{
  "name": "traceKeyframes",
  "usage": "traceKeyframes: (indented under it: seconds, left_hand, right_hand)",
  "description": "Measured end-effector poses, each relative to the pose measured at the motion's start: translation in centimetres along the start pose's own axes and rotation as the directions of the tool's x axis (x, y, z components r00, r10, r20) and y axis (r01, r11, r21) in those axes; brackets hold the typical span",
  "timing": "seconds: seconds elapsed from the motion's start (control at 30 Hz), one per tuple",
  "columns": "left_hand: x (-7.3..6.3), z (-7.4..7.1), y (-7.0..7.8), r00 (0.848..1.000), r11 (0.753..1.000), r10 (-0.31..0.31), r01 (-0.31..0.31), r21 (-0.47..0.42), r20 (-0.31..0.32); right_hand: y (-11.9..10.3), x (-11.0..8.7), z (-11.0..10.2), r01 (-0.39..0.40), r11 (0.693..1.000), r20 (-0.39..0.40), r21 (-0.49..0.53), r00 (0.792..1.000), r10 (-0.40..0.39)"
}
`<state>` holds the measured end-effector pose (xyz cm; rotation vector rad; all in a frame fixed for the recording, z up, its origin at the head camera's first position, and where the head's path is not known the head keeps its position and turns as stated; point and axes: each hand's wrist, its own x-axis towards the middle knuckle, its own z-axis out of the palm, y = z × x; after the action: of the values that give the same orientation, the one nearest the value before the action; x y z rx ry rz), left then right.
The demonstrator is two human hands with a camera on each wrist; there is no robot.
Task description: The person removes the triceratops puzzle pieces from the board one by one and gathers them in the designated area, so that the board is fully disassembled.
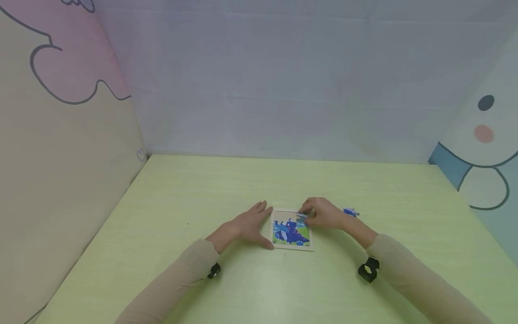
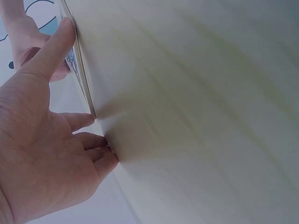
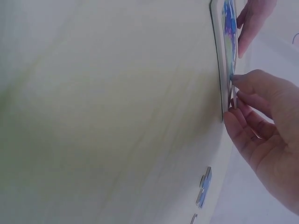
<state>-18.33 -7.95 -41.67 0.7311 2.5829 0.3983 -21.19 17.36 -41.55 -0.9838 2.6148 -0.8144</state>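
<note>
A small jigsaw puzzle in a pale tray frame (image 1: 293, 248) lies flat on the table, with a blue dinosaur picture (image 1: 289, 233) filling its lower part. The upper left of the tray shows bare backing. My left hand (image 1: 252, 225) spreads along the frame's left side, thumb at the lower corner and a fingertip at the upper one. At the upper right corner, my right hand (image 1: 323, 213) pinches a puzzle piece (image 3: 235, 96) between thumb and fingers. That piece stands tilted over the tray in the right wrist view; its picture is mostly hidden.
Loose blue puzzle pieces (image 1: 350, 212) lie on the table just right of the right hand; one piece (image 3: 204, 187) shows low in the right wrist view. The pale green table (image 1: 194, 189) meets a plain back wall (image 1: 259, 90) and printed side walls.
</note>
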Motion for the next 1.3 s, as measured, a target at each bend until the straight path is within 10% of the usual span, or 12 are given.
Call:
traceKeyframes:
  seconds: [1.3]
  left_hand:
    - [0.1, 0.1, -0.2, 1.000, 1.000, 0.006, -0.006, 0.018, -0.002]
  right_hand:
    - [3.1, -5.3, -3.6, -0.049, 0.994, -0.115, -0.095, 0.993, 0.038]
